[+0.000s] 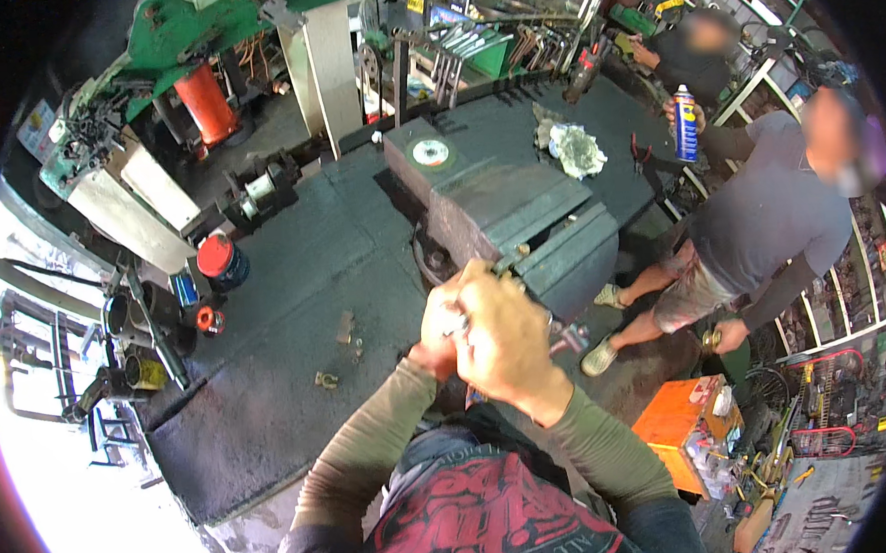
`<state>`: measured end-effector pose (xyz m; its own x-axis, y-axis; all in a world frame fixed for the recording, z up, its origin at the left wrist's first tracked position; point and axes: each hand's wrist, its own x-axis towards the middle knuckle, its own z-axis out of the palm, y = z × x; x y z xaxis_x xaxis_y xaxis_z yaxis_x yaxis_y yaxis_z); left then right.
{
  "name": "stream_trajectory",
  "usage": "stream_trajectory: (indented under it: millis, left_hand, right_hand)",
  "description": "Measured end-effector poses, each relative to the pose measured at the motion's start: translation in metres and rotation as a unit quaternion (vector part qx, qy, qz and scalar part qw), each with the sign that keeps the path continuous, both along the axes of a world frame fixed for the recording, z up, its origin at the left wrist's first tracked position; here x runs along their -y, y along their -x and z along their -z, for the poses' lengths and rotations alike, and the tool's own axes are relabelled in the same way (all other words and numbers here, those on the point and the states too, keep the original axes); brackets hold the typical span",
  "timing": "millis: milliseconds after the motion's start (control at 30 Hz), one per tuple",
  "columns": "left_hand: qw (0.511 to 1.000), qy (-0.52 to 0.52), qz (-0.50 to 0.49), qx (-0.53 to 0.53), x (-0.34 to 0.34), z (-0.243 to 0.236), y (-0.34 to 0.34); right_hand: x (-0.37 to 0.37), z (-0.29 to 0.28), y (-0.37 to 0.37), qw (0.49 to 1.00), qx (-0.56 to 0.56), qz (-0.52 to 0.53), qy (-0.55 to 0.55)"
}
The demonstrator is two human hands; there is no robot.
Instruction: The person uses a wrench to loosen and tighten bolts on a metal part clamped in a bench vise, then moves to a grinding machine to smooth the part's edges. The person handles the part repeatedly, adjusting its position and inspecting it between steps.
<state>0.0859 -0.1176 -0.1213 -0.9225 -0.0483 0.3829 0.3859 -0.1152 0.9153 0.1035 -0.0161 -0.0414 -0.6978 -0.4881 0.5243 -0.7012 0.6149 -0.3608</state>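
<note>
My left hand (436, 335) and my right hand (504, 338) are closed together in front of the large grey bench vise (494, 199). The right hand lies over the left and covers much of it. A small glint of metal shows between the fingers, but whatever they grip is mostly hidden. Just beyond the knuckles, a small brass-coloured piece (524, 249) sits at the vise jaws. The vise's screw end (570, 337) shows right of my right hand. A round abrasive disc (431, 153) lies on the back of the vise.
Small metal parts (326, 380) lie on the dark bench (259, 406). A red-lidded tin (222, 260) stands left, crumpled cloth (577, 151) and red-handled pliers (641, 153) at the back right. A person (760, 200) at the right holds a blue spray can (685, 124); an orange box (679, 429) stands below.
</note>
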Motion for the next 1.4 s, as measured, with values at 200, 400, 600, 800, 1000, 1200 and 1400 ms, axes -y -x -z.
stream_trajectory:
  millis: [200, 400, 600, 800, 1000, 1200, 1400]
  left_hand:
    - [0.933, 0.316, -0.158, -0.063, 0.000, -0.011, 0.009]
    - [0.942, 0.310, -0.128, 0.009, 0.000, -0.018, 0.007]
    - [0.964, 0.254, -0.072, -0.019, 0.012, -0.012, 0.000]
    - [0.953, 0.303, 0.004, -0.025, 0.060, -0.019, -0.024]
    - [0.931, 0.130, -0.205, 0.272, 0.134, -0.006, -0.076]
    - [0.904, 0.061, -0.277, 0.321, 0.160, 0.036, -0.115]
    - [0.882, 0.046, -0.264, 0.389, 0.139, 0.066, -0.132]
  right_hand:
    - [-0.035, -0.024, 0.044, 0.802, 0.323, 0.017, 0.502]
    - [-0.042, -0.032, 0.059, 0.732, 0.385, -0.007, 0.562]
    - [0.011, -0.003, 0.000, 0.996, -0.073, -0.054, 0.011]
    - [-0.002, 0.019, -0.030, 0.996, 0.076, -0.004, 0.045]
    - [0.046, 0.137, -0.033, 0.928, 0.324, -0.042, -0.178]
    - [0.109, 0.197, 0.048, 0.942, 0.283, 0.066, -0.169]
    - [0.093, 0.210, 0.068, 0.979, 0.154, 0.072, -0.108]
